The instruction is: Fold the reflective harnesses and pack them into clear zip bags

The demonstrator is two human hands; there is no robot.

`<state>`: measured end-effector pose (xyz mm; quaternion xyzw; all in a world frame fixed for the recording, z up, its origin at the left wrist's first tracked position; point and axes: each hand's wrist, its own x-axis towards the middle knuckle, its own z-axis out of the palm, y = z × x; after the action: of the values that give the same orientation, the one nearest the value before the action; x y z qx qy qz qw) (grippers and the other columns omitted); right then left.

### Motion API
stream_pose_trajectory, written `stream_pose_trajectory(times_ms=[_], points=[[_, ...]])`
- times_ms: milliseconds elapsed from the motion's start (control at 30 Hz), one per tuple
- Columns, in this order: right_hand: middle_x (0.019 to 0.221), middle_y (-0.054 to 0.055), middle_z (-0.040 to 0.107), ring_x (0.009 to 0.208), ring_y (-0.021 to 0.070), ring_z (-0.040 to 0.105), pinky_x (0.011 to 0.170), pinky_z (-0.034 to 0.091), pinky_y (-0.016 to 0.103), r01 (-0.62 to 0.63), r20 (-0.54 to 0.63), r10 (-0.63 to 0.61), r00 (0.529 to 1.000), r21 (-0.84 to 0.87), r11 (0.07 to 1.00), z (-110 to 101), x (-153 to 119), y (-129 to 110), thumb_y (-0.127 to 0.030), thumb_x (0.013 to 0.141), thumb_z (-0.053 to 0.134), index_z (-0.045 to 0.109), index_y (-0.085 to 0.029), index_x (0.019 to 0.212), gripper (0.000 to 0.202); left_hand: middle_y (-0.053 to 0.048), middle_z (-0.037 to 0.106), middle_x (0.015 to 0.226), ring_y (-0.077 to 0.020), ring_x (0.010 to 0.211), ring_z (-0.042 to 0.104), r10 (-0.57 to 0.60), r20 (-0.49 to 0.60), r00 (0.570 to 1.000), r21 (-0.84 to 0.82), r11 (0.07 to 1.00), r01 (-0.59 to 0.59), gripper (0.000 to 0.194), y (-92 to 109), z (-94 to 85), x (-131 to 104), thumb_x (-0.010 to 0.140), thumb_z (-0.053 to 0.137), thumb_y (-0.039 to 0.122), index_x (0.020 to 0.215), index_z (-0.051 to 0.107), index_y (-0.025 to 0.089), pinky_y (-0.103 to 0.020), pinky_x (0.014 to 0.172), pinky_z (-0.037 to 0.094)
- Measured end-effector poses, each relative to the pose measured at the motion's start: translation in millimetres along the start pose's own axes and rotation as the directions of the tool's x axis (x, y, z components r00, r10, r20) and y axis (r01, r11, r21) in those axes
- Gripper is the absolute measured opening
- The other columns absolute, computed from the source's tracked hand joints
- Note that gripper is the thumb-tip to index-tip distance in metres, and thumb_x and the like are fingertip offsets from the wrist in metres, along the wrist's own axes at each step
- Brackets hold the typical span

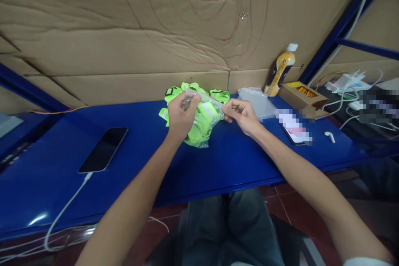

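Note:
A clear plastic bag (204, 131) with a bright green item and a pale reflective band inside hangs between my two hands above the blue table. Its upper edge is pinched by my left hand (181, 116) at one side, the thumb lying along it. At the other top corner, my right hand (243, 115) grips the edge between thumb and fingers. Behind the bag lies a heap of neon green reflective straps (173, 92) with black buckles, partly hidden by the bag and my left hand.
On the blue table (140, 149) lie a charging phone (104, 149), a stack of clear bags (254, 99), a second phone (293, 129) and a white earbud (329, 136). A yellow-labelled bottle (281, 70) and an open cardboard box (304, 95) stand back right, before a cardboard wall (149, 54).

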<state>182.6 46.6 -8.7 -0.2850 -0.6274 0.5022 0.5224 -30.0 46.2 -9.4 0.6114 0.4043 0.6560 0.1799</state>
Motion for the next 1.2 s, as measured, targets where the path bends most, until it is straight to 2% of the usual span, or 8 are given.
stream_pose_trajectory(times_ms=[100,233,333,433,600,833,1067,1200], points=[[0.059,-0.001,0.066,0.048,0.0085,0.053,0.05,0.04,0.024,-0.005,-0.006,0.005,1.0,0.055,0.998,1,0,1,-0.057,0.069,0.097,0.067,-0.017,0.069,0.05,-0.002,0.072,0.08,-0.0169,0.073,0.063,-0.004,0.012,1.0,-0.03,1.0,0.005,0.026,0,1.4,0,0.094,0.073,0.045,0.083,0.074,0.022,-0.03,0.071,0.051],[0.064,0.0,0.07,0.05,0.0101,0.056,0.054,0.045,0.027,-0.033,-0.016,0.035,0.999,0.122,0.992,2,0,3,-0.054,0.07,0.097,0.072,-0.017,0.075,0.046,0.0,0.068,0.073,-0.0154,0.068,0.061,-0.005,-0.036,0.999,0.016,1.0,0.006,0.024,-2,0.1,0,0.095,0.072,0.039,0.079,0.073,0.021,-0.029,0.07,0.048],[0.06,-0.001,0.068,0.048,0.0095,0.053,0.053,0.042,0.027,-0.022,-0.048,0.029,0.998,0.126,0.992,4,0,5,-0.052,0.069,0.097,0.07,-0.017,0.073,0.045,0.0,0.067,0.072,-0.0158,0.069,0.06,-0.004,-0.045,0.999,0.019,1.0,0.005,0.025,-2,0.0,0,0.095,0.072,0.039,0.078,0.072,0.021,-0.03,0.07,0.049],[0.055,-0.002,0.064,0.047,0.0088,0.05,0.051,0.039,0.025,-0.012,-0.088,0.021,0.996,0.1,0.995,5,0,5,-0.053,0.068,0.096,0.067,-0.018,0.069,0.046,-0.001,0.069,0.075,-0.0163,0.07,0.062,-0.002,-0.044,0.999,0.018,1.0,0.003,0.025,2,1.9,-2,0.095,0.072,0.041,0.08,0.073,0.021,-0.029,0.069,0.049],[0.06,-0.003,0.064,0.052,0.01,0.052,0.053,0.041,0.026,0.002,-0.058,0.0,0.998,0.045,0.999,4,0,3,-0.057,0.07,0.093,0.071,-0.018,0.074,0.045,-0.001,0.07,0.077,-0.0158,0.07,0.061,0.021,0.006,1.0,0.023,1.0,-0.021,0.023,11,4.7,-7,0.098,0.069,0.038,0.083,0.074,0.021,-0.029,0.069,0.047],[0.058,-0.004,0.057,0.053,0.0096,0.047,0.053,0.036,0.025,0.048,-0.11,-0.047,0.993,0.003,0.999,5,-1,7,-0.059,0.07,0.094,0.067,-0.019,0.072,0.049,-0.001,0.071,0.077,-0.0153,0.069,0.06,0.02,0.009,1.0,0.02,1.0,-0.02,0.021,12,5.5,-10,0.098,0.07,0.035,0.084,0.074,0.02,-0.029,0.068,0.045],[0.061,-0.004,0.053,0.055,0.0101,0.042,0.056,0.032,0.026,0.073,-0.057,-0.076,0.995,-0.053,0.996,8,-3,3,-0.069,0.074,0.089,0.064,-0.019,0.075,0.057,0.0,0.074,0.077,-0.0164,0.07,0.064,0.051,-0.012,0.999,0.179,0.983,-0.048,0.022,29,11.7,-20,0.1,0.067,0.036,0.085,0.074,0.022,-0.031,0.071,0.048],[0.063,-0.005,0.047,0.058,0.0107,0.037,0.057,0.028,0.028,0.109,-0.07,-0.121,0.99,-0.153,0.982,9,-4,6,-0.076,0.082,0.079,0.06,-0.019,0.076,0.06,-0.002,0.079,0.086,-0.0186,0.079,0.071,-0.012,0.019,1.0,0.057,0.998,0.011,0.013,31,13.9,-19,0.092,0.075,0.034,0.088,0.076,0.021,-0.032,0.078,0.054]])
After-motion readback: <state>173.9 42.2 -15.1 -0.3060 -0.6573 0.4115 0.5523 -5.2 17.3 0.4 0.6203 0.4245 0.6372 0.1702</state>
